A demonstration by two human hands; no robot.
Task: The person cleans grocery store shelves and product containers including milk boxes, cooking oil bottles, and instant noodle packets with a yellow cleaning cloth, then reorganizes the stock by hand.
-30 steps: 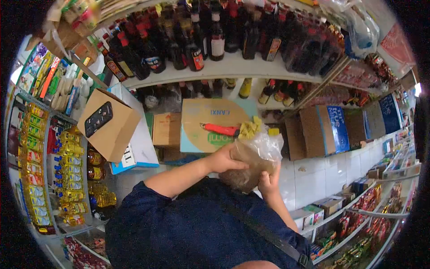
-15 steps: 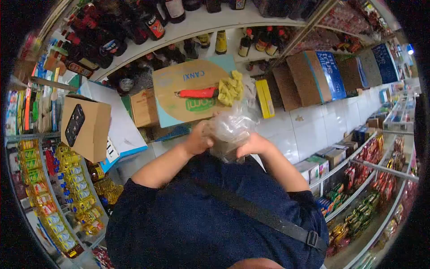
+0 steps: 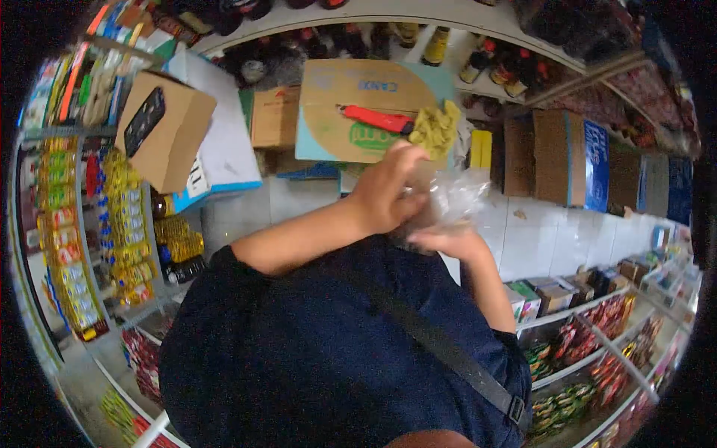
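Note:
A clear plastic bag (image 3: 457, 196) with something brownish inside is held in front of my chest. My left hand (image 3: 390, 190) is bent over its left side, the fingers curled against it and somewhat blurred. From below and the right, my right hand (image 3: 447, 240) grips the bag's lower part. Just beyond my hands lies a large carton (image 3: 328, 112) printed "CANXI". On that carton are a red-handled cutter (image 3: 373, 118) and a crumpled yellow-green cloth (image 3: 436, 128).
An open brown box (image 3: 175, 123) rests on a white carton (image 3: 224, 142) at the left. Bottles stand on shelves (image 3: 418, 22) ahead. Blue-and-brown cartons (image 3: 556, 157) are at the right, with packet racks (image 3: 575, 366) below them. Oil bottles (image 3: 127, 224) line the left.
The view has swung, so the cartons appear shifted. My left hand has risen and turned over the bag's upper left side. The bag has moved rightward in view, still between both hands.

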